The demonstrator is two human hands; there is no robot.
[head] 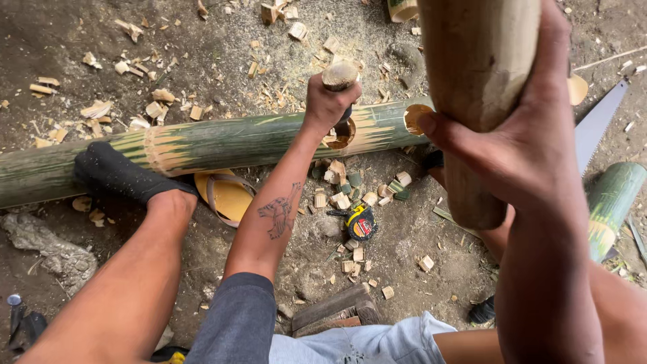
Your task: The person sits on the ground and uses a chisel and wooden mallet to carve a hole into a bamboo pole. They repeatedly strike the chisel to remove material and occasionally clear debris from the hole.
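A long green bamboo pole [222, 143] lies across the dirt, pinned under a dark-socked foot [121, 176]; near its cut end a hole [342, 133] is being cut into the upper wall. A thick pale mallet [475, 101] is held raised at the right, gripped around its lower part by the right hand [519, 145], fingers wrapped fully round. The left hand [328, 102] is closed tight on the wooden handle of a chisel [340, 77], whose tip is set in the hole – the blade itself is mostly hidden by the fist. A saw [600, 121] lies to the right, a second bamboo piece [613, 202] below it, a yellow tape measure [360, 222] and chips [344, 192] in front of the pole.

For a clean cut, the chisel is best kept upright and steady, the mallet brought squarely onto the handle top, well clear of the knuckles – and the pole kept from rolling under the foot
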